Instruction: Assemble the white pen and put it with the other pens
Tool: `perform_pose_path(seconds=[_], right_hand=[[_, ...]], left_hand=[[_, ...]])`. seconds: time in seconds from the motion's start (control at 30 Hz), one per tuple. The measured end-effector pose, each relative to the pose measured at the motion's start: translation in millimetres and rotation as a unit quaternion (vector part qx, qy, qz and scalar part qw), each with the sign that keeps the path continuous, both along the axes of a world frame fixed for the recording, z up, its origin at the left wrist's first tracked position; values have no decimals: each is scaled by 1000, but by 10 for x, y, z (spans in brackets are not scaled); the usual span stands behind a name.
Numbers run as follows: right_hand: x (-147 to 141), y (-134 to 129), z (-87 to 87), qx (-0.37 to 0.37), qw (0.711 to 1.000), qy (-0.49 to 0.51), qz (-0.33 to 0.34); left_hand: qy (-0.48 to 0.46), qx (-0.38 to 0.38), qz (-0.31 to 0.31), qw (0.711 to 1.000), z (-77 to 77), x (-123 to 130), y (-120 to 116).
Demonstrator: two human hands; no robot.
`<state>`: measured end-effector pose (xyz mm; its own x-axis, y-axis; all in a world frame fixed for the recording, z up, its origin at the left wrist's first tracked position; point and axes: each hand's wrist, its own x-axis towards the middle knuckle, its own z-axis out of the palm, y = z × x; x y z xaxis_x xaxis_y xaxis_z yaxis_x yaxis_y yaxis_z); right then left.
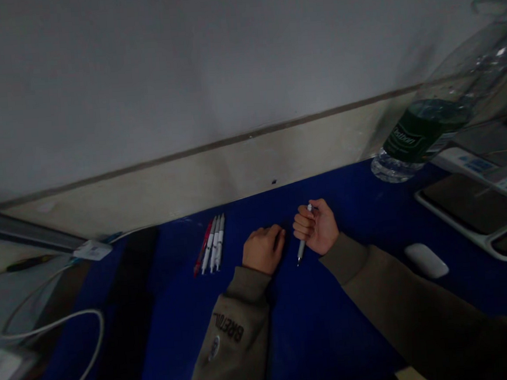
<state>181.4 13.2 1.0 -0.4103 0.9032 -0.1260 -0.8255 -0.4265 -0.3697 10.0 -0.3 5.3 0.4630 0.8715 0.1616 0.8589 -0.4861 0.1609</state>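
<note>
While the right hand [315, 227] clamps one white pen [301, 250], the empty left hand [263, 249] lies near four pens [210, 245]

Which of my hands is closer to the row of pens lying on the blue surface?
Left. The left hand sits just to the right of the pens, while the right hand, gripping a white pen, is farther right, beyond the left hand.
</note>
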Motion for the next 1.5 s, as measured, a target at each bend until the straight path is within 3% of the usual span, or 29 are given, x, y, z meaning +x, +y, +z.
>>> perform_pose_path(seconds=[0.33,0.8,1.5], right_hand=[[10,4,-29,5,1000,2,7],[-49,-16,15,14,999,-7,-49],[-148,43,-51,-9,995,-39,-88]], left_hand=[[-5,11,1,1000,-9,-3,-1],[-17,-6,2,1000,12,2,-5],[-53,-25,-48,997,110,10,-56]])
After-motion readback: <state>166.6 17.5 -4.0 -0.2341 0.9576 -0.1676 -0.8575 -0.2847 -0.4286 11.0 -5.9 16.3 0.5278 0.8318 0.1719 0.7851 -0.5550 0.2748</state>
